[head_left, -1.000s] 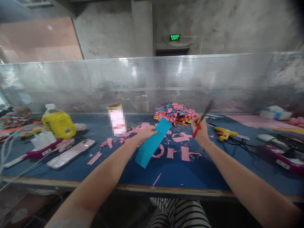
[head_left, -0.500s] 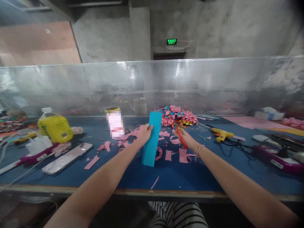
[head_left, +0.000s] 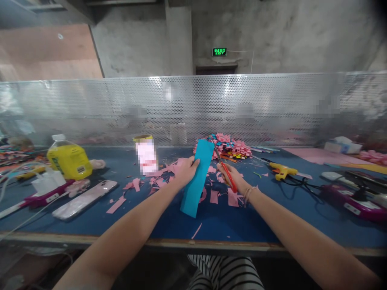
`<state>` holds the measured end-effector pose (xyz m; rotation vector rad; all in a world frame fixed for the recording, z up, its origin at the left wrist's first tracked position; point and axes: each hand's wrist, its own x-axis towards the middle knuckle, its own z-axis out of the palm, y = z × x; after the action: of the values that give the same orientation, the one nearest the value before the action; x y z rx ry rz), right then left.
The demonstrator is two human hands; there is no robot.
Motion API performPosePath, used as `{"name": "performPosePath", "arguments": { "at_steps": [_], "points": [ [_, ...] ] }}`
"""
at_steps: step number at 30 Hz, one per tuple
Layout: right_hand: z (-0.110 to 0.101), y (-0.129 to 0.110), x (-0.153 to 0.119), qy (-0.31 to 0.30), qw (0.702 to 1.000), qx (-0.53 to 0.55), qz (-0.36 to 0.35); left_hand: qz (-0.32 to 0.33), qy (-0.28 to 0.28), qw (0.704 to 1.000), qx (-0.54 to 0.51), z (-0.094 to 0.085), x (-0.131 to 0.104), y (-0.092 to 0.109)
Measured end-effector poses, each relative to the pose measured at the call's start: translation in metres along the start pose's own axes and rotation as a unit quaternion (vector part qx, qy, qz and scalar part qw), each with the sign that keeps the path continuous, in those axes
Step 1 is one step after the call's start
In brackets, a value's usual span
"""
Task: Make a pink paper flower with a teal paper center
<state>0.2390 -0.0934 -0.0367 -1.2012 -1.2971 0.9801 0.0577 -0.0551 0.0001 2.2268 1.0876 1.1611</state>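
Note:
My left hand (head_left: 186, 172) grips a long blue strip (head_left: 198, 179), paper or felt, by its left edge, thumb on its front. The strip slants, its top leaning right. In my right hand (head_left: 232, 177) is a pair of scissors (head_left: 229, 177) with red handles; the blades point up and left, close to the strip's upper right edge. I cannot tell whether the blades touch it. Pink scraps (head_left: 214, 197) lie on the blue tabletop (head_left: 242, 227) below and around both hands. Beyond them rests a heap of pink and blue cut pieces (head_left: 223, 143).
A blurred-out lit phone screen (head_left: 146, 157) leans on a yellow roll (head_left: 142, 137). To the left are a yellow-liquid jug (head_left: 69, 161), a phone (head_left: 84, 200) and a purple power strip (head_left: 50, 196). A yellow glue gun (head_left: 282, 170) lies right. A perforated metal panel (head_left: 272, 108) stands behind.
The blue strip has tilted, its top moving right towards the scissors. My left hand has shifted slightly right, and the scissors now point up beside the strip's top edge.

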Motion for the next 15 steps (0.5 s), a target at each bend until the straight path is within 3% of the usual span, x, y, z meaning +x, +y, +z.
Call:
{"name": "performPosePath", "arguments": {
  "at_steps": [3,9,12,15],
  "points": [
    [0.002,-0.006,0.0,0.03,0.998,0.061,0.011,0.005,-0.012,1.0,0.008,0.0,0.001,0.001],
    [-0.001,-0.023,-0.004,0.135,0.982,0.114,-0.063,-0.001,-0.074,0.997,-0.021,0.001,0.0,-0.003],
    [-0.006,-0.025,-0.005,0.139,0.979,0.131,-0.067,-0.001,-0.114,0.993,-0.039,0.001,-0.001,-0.004],
    [-0.008,-0.021,-0.004,0.124,0.983,0.094,-0.094,-0.048,-0.199,0.975,-0.086,0.001,-0.001,-0.002]
  ]
}}
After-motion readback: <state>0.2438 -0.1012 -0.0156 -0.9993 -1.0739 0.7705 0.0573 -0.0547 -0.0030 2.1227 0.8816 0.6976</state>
